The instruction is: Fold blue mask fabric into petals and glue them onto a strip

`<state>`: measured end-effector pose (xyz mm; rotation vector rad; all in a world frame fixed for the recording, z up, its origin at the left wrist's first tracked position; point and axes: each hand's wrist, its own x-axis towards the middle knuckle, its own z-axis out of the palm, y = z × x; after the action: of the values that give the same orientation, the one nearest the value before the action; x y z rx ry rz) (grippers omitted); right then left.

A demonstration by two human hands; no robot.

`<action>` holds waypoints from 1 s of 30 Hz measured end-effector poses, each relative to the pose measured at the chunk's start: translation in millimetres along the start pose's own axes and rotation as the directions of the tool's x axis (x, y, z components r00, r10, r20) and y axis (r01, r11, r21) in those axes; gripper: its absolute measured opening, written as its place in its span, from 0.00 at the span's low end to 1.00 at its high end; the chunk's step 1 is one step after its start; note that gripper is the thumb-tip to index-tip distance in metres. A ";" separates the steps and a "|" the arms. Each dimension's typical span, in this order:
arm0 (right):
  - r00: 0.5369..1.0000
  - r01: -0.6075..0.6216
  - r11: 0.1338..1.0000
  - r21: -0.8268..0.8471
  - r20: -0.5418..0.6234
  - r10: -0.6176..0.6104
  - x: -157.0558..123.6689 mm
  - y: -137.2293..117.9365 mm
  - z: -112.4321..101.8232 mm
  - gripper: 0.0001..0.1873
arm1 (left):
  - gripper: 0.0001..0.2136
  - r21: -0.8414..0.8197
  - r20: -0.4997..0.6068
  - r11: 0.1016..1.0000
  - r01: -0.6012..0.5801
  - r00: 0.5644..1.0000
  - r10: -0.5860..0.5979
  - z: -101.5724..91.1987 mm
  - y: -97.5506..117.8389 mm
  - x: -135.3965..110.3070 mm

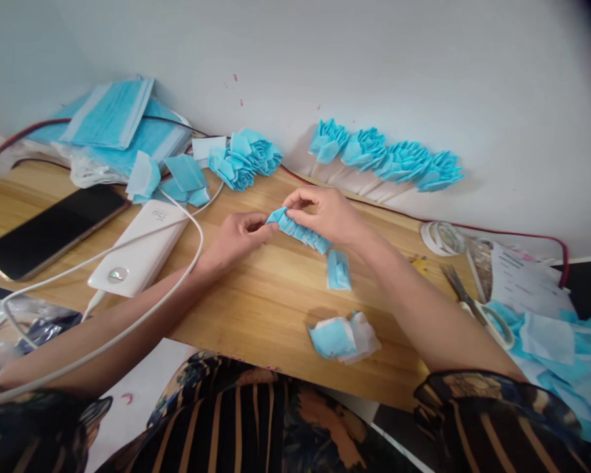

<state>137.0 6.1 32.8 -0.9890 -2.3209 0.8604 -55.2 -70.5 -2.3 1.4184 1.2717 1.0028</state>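
My left hand [239, 240] is closed, thumb and fingers pinching the left end of a folded light-blue piece of mask fabric [277, 215]. From the other side, my right hand [322, 213] grips the same piece between thumb and fingertips. Just below my right hand, a row of overlapping folded blue petals [305, 235] runs down to the right; whether it is joined to the held piece I cannot tell. Close to its lower end lies a flat blue rectangle [339, 270]. Nearer the table's front edge are loose blue and white fabric pieces [342, 338].
Blue fabric flowers on sticks [387, 157] lean against the wall, beside more flowers [246, 159]. Face masks [108, 118] are stacked at back left. A white power bank [138, 253], its cable crossing my left arm, and a phone [54, 230] lie left; scissors [477, 309] and tape [443, 238] right.
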 end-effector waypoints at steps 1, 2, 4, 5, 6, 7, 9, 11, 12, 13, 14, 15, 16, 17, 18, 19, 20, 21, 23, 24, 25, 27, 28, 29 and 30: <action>1.000 -0.001 1.000 0.002 0.001 0.001 0.1 -0.1 0.2 0.07 | 0.16 0.012 -0.008 1.000 0.006 1.000 -0.006 0.5 1.7 -0.2; 1.000 -0.003 1.000 0.003 0.003 0.003 0.3 -0.3 0.3 0.07 | 0.16 0.027 -0.019 1.000 0.011 1.000 -0.010 1.2 3.1 -0.1; 1.000 -0.011 1.000 0.005 0.007 0.011 0.5 -1.0 0.5 0.06 | 0.15 0.054 -0.041 0.998 0.015 0.999 -0.013 2.8 4.1 0.4; 1.000 -0.016 1.000 0.008 0.010 0.016 0.6 -1.4 0.4 0.06 | 0.13 0.060 -0.053 0.998 0.015 0.999 -0.012 3.6 3.7 0.9; 1.000 -0.017 1.000 0.011 0.016 0.017 0.4 -1.8 0.1 0.06 | 0.12 0.061 -0.062 0.998 0.014 0.998 -0.010 4.2 2.7 1.5; 1.000 -0.012 1.000 0.015 0.025 0.012 0.1 -1.9 -0.4 0.06 | 0.11 0.058 -0.069 0.998 0.012 0.998 -0.008 4.7 1.3 2.1; 0.998 0.007 0.999 0.051 0.055 -0.010 -1.0 -1.0 -2.0 0.08 | 0.10 0.044 -0.077 0.999 0.013 0.997 -0.010 5.2 -1.6 3.1; 0.996 0.011 0.990 0.141 0.090 -0.024 -2.6 1.5 -3.4 0.15 | 0.10 0.029 -0.075 0.999 0.013 0.997 -0.011 5.1 -3.4 3.5; 0.994 0.002 0.982 0.189 0.105 -0.022 -3.3 3.2 -3.7 0.19 | 0.10 0.025 -0.070 1.000 0.013 0.997 -0.011 5.0 -3.7 3.6; 0.993 -0.010 0.974 0.228 0.118 -0.017 -3.8 5.0 -3.4 0.23 | 0.10 0.024 -0.066 1.000 0.011 0.998 -0.010 4.8 -3.7 3.5; 0.991 -0.017 0.968 0.249 0.132 -0.016 -4.0 6.9 -2.6 0.26 | 0.10 0.024 -0.063 1.000 0.010 0.998 -0.008 4.5 -3.3 3.3; 0.989 -0.017 0.967 0.253 0.146 -0.021 -3.9 8.7 -1.3 0.28 | 0.10 0.027 -0.059 1.000 0.009 0.998 -0.007 4.2 -2.8 3.1; 0.987 -0.010 0.970 0.244 0.158 -0.029 -3.4 10.3 0.5 0.31 | 0.10 0.031 -0.057 0.999 0.010 0.998 -0.008 4.0 -2.2 2.9; 0.985 -0.001 0.973 0.231 0.168 -0.039 -2.7 11.4 2.5 0.32 | 0.11 0.037 -0.057 0.999 0.012 0.998 -0.010 3.8 -1.7 2.7; 0.983 0.006 0.976 0.219 0.176 -0.046 -1.9 12.1 4.6 0.34 | 0.11 0.043 -0.058 0.999 0.015 0.998 -0.013 3.7 -1.2 2.6; 0.982 0.008 0.978 0.209 0.183 -0.047 -1.0 12.3 6.7 0.35 | 0.11 0.047 -0.059 0.999 0.017 0.998 -0.015 3.6 -0.9 2.6; 0.982 0.005 0.979 0.202 0.186 -0.043 -0.1 12.1 8.6 0.35 | 0.11 0.049 -0.061 0.999 0.019 0.998 -0.016 3.7 -0.6 2.5; 0.982 -0.002 0.981 0.195 0.186 -0.035 0.7 11.3 10.3 0.35 | 0.11 0.047 -0.062 0.999 0.019 0.998 -0.016 3.8 -0.4 2.4; 0.982 -0.016 0.982 0.186 0.186 -0.019 2.0 9.0 12.8 0.35 | 0.11 0.040 -0.061 0.999 0.016 0.998 -0.013 4.1 -0.1 2.1; 0.983 -0.023 0.983 0.180 0.185 -0.011 2.6 7.6 13.7 0.35 | 0.11 0.039 -0.059 0.999 0.014 0.998 -0.012 4.2 0.0 1.9; 0.983 -0.029 0.985 0.171 0.183 -0.003 3.0 6.3 14.3 0.34 | 0.11 0.041 -0.056 0.999 0.013 0.998 -0.010 4.2 0.2 1.7; 0.983 -0.039 0.988 0.147 0.182 0.012 3.6 4.0 14.7 0.33 | 0.11 0.049 -0.051 0.999 0.008 0.999 -0.005 4.1 0.4 1.4; 0.983 -0.042 0.989 0.140 0.181 0.016 3.8 3.3 14.4 0.33 | 0.11 0.052 -0.051 0.999 0.004 0.999 -0.002 4.0 0.4 1.4; 0.984 -0.043 0.989 0.139 0.180 0.018 3.9 2.8 13.7 0.33 | 0.11 0.054 -0.052 0.999 0.002 0.999 0.001 3.8 0.3 1.5; 0.984 -0.043 0.988 0.145 0.180 0.017 4.0 2.7 12.7 0.32 | 0.11 0.055 -0.054 0.999 0.000 0.999 0.003 3.7 0.2 1.6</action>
<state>127.9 6.0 22.9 -0.9190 -2.3523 1.1590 -51.4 -69.4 -2.9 1.4424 1.3468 1.0197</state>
